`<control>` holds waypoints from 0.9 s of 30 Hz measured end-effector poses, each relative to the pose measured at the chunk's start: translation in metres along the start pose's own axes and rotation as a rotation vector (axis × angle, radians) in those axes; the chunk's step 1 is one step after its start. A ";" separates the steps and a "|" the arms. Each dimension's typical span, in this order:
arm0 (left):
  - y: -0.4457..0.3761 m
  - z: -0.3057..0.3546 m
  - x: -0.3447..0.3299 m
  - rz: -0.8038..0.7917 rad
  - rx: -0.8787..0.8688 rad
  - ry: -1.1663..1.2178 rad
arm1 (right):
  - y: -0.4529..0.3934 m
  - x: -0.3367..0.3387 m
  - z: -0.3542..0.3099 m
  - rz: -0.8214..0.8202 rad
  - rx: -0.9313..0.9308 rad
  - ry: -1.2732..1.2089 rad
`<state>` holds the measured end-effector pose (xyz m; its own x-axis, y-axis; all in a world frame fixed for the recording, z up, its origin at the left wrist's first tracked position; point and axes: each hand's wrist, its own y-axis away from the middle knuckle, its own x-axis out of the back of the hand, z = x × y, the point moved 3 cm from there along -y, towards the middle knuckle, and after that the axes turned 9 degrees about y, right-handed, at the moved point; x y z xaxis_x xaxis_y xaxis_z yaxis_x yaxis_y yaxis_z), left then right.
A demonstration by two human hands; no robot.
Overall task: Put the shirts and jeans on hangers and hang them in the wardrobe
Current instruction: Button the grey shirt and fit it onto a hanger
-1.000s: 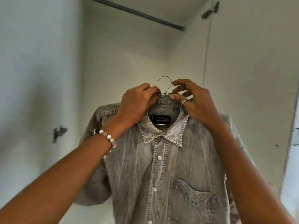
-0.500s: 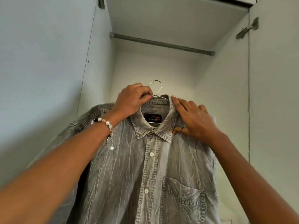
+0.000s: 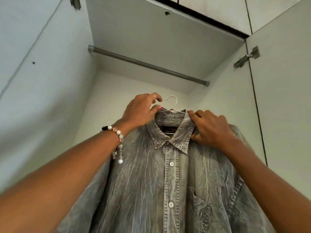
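Grey denim shirt (image 3: 168, 179) on wire hanger (image 3: 171, 105), held below wardrobe rail (image 3: 148, 65). Left hand (image 3: 140, 111) pinches hanger neck; right hand (image 3: 210, 126) grips collar and shoulder. Fabric soft, light, likely to slide; lift by hook.

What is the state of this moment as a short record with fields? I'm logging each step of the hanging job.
garment: grey shirt, buttoned, on a wire hanger
hook: free, below the rail, not on it
left hand: grips the shirt's shoulder by the collar, near the hook
right hand: fingers hold the collar's other side
rail: bare along the part in view
wardrobe: doors open
step left: hook over the rail
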<state>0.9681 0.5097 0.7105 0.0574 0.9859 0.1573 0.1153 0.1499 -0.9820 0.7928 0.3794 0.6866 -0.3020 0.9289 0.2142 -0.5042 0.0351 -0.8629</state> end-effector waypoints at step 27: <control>-0.165 -0.117 -0.259 -0.114 0.021 -0.173 | -0.250 -0.191 0.167 -0.018 -0.409 0.362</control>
<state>1.0504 0.2205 0.8440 -0.1263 0.9602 0.2492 0.0907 0.2613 -0.9610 0.8412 0.1314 0.9374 0.0378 0.9918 0.1221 -0.1291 0.1260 -0.9836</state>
